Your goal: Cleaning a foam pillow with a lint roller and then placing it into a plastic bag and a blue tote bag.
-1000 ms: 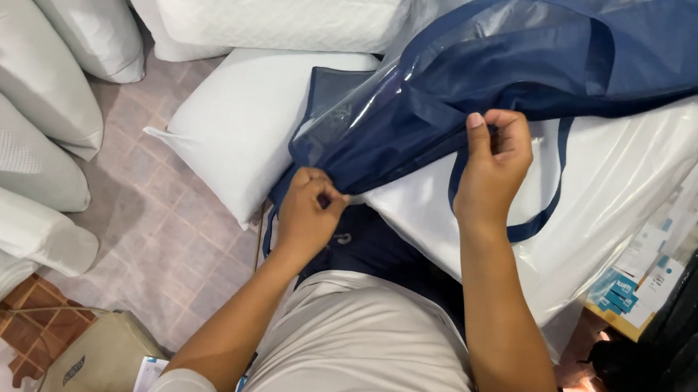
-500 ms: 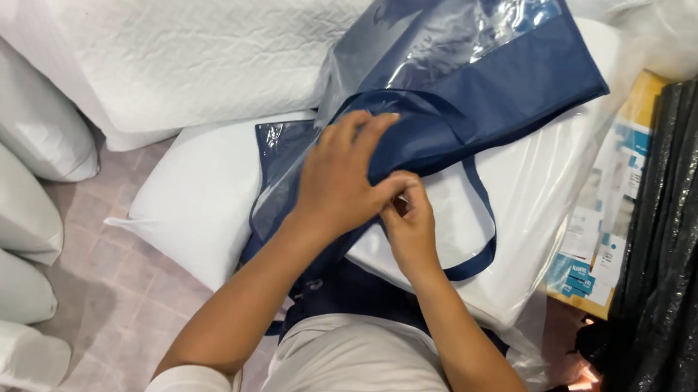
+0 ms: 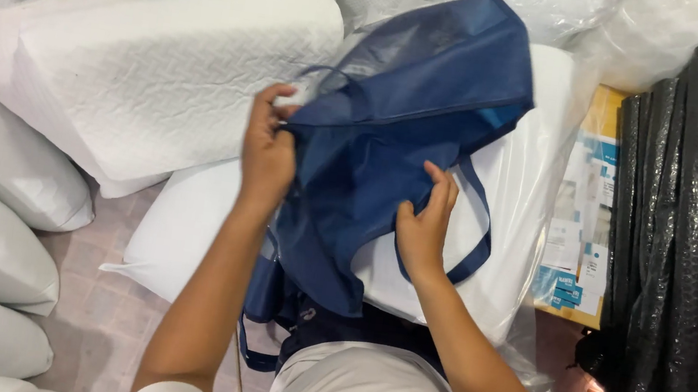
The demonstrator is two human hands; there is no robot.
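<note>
Head view: a dark blue fabric bag (image 3: 402, 131) is held up over a white pillow wrapped in clear plastic (image 3: 523, 237); the bag's long axis runs from lower left, near the person's lap, up and to the right, where its far corner is lifted highest. The left hand (image 3: 267, 154) is closed on the upper edge of the bag at its left side, fingers curled over the rim beside a thin loop handle; the right hand (image 3: 426, 224) is set lower and further right, fingers partly spread against the front panel, thumb tucked at the cloth, so a light pinch is judged rather than a firm grasp. The bag's opening edge is thus nearer the left hand, while a second strap (image 3: 473, 239) hangs just right of the right hand. A quilted white pillow (image 3: 157, 81) lies to the left; a black bubble-wrapped bundle (image 3: 692, 250) stands at the right, with a printed carton (image 3: 582, 236) between it and the wrapped pillow.
</note>
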